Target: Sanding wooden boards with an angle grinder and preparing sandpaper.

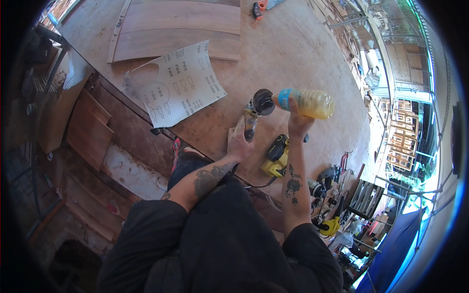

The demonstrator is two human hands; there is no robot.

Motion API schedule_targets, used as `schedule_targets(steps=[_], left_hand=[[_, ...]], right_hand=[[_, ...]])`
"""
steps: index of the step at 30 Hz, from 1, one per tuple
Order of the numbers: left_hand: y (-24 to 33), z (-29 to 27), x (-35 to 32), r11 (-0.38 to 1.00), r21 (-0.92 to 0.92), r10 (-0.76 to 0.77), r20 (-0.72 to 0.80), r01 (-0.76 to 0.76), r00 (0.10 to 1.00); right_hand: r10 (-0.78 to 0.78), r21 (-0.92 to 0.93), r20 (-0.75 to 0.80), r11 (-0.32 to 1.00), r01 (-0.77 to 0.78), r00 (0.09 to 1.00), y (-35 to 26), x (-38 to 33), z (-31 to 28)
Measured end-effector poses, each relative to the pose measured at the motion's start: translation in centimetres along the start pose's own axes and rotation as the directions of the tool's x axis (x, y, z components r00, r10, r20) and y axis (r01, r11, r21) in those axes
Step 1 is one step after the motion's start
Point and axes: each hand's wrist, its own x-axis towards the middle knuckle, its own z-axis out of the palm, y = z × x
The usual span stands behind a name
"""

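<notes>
My right hand (299, 122) is wrapped round a clear plastic bottle (315, 103) of yellowish liquid with a blue label. The bottle lies tilted nearly level, its neck pointing left at a dark round cup-like piece (264, 101). Below that piece is a small clear-and-yellowish container (251, 119) with a dark lower end. My left hand (238, 142) closes round its lower part. Whether the bottle's mouth touches the dark piece, I cannot tell. Right of my left hand, a yellow and black power tool (276, 158) rests on the wooden worktop (215, 124).
A pale printed sheet (176, 83) lies partly over a slatted wooden panel (181, 29). An orange-handled saw (259, 9) is at the far edge. Tools and a yellow blower (330, 226) crowd the right side. Boards (90, 129) stand below the worktop's left edge.
</notes>
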Motion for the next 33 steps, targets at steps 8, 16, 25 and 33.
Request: schedule_targets(steps=[8,16,25,33], left_hand=[[-0.1,0.2,-0.2,1.000,0.023,-0.009,0.013,0.008,1.000],[-0.2,0.0,0.2,0.999,0.036,-0.017,0.009,0.016,1.000],[-0.1,0.2,0.0,0.999,0.043,-0.034,0.005,0.034,0.999],[0.0,0.0,0.1,0.999,0.033,-0.009,0.000,0.009,1.000]], right_hand=[[0.109,0.082,0.024,0.990,-0.111,0.994,0.0,-0.9,-0.6],[-0.024,-0.140,0.012,0.990,0.025,1.000,-1.2,-2.5,-1.6],[0.054,0.108,-0.075,0.993,-0.046,0.996,-1.7,-4.7,-1.4],[0.135,0.105,-0.062,0.986,-0.128,0.989,-1.7,-5.4,-0.9]])
